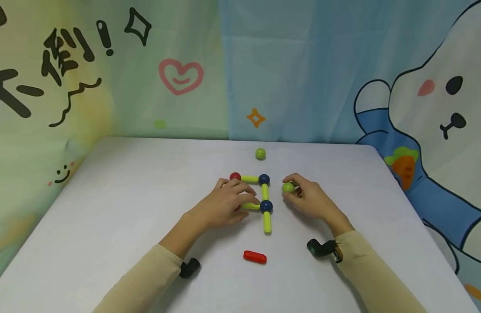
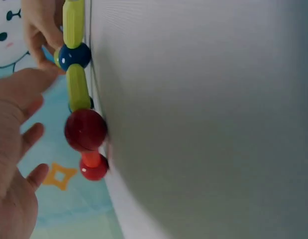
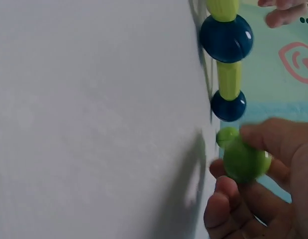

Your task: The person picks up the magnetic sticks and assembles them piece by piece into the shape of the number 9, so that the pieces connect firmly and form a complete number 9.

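A stick-and-ball figure lies on the table. It joins two blue balls [image 1: 266, 206], yellow-green rods [image 1: 267, 222] and a far red ball [image 1: 235, 176]. The left wrist view also shows a nearer red ball [image 2: 85, 129] and an orange-red rod [image 2: 92, 158], which my left hand covers in the head view. My left hand [image 1: 228, 202] hovers over the figure's left side, fingers loosely spread; whether a fingertip touches a rod I cannot tell. Just right of the figure, my right hand [image 1: 308, 198] pinches a green ball [image 3: 246, 159] between thumb and fingers, apart from the figure.
Another green ball [image 1: 260, 153] lies near the table's back edge. A loose red rod [image 1: 255, 257] rests in front of the figure. Behind the white table [image 1: 146, 174] hangs a printed cloth [image 1: 287, 65].
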Motion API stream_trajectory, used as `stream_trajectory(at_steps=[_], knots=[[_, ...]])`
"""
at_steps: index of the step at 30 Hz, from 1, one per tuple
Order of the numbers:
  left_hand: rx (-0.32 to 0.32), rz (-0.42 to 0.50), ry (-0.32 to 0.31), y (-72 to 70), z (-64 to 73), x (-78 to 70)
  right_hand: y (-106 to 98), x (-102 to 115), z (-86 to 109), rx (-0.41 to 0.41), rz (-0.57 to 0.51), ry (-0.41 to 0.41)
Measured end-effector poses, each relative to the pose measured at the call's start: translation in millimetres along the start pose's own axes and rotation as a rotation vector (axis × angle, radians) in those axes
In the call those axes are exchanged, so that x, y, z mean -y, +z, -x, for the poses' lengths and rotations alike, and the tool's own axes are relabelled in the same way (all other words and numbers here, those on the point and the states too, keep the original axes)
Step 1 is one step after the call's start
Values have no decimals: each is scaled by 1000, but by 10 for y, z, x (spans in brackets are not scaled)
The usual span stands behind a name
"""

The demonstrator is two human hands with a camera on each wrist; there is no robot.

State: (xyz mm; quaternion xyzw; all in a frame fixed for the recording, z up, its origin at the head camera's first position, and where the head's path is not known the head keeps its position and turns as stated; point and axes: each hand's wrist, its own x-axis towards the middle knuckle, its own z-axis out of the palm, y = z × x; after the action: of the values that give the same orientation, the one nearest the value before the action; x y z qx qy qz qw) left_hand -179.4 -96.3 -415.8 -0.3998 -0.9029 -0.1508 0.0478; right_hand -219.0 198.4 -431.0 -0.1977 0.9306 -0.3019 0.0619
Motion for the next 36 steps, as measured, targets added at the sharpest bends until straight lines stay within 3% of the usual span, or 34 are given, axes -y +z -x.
stream_trajectory(at_steps=[5, 10, 15, 22, 36], knots=[[71, -134, 21, 21, -44, -69, -34, 30, 50, 15, 7, -19], [103, -163, 76, 73, -86, -131, -54, 20, 107, 6, 19, -62], [115, -199, 89, 101, -118, -159, -59, 5, 169, 11, 3, -74], [145, -194, 101, 114, -158, -207, -114, 9, 268, 15, -22, -59], [149, -215, 165, 177, -262, -291, -160, 6, 405, 32, -91, -39]])
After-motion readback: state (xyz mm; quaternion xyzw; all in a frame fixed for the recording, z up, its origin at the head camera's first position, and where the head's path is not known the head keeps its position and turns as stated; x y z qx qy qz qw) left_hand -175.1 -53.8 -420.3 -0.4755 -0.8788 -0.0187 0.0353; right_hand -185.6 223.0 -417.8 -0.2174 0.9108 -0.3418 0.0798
